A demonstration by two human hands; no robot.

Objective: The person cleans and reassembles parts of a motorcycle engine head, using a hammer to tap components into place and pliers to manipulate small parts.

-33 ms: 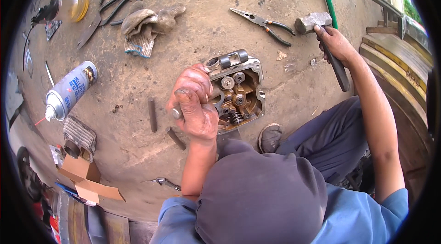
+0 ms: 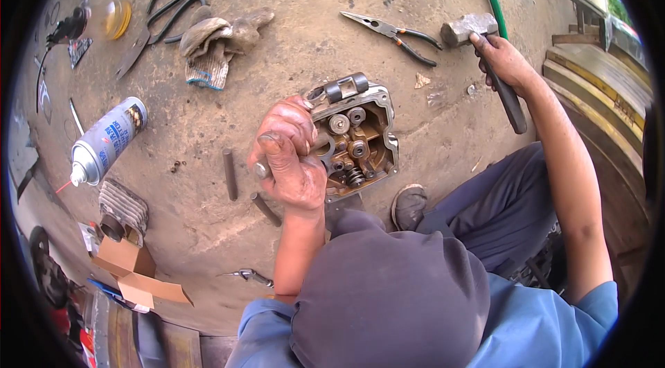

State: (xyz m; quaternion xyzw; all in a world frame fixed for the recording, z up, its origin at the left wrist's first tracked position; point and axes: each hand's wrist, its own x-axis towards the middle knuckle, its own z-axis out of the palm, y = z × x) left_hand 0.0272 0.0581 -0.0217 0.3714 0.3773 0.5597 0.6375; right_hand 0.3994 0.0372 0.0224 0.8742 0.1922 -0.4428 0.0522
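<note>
My left hand [image 2: 289, 156] is closed around a metal rod, whose rounded end [image 2: 261, 170] sticks out beside the thumb; its other end is hidden by the fingers. The hand rests at the left edge of an open metal engine housing [image 2: 392, 115], with gears, rockers and a spring inside. Across the housing's upper edge lies a short cylindrical metal part [image 2: 346, 87]. Away to the right, my right hand [image 2: 502, 63] grips a hammer [image 2: 512, 106] by its dark handle near the blocky steel head, held over the ground.
Long-nose pliers [image 2: 393, 37], a green-handled hammer [image 2: 492, 2], large scissors [image 2: 161, 25] and a dirty glove [image 2: 209, 53] lie farther off. To the left are a spray can [image 2: 111, 139], a finned cylinder [image 2: 126, 206], an opened carton [image 2: 131, 260] and two short rods [image 2: 230, 174]. Stacked planks [image 2: 589, 84] stand right.
The whole view has shifted slightly. Both hands keep their grips and stay in nearly the same places.
</note>
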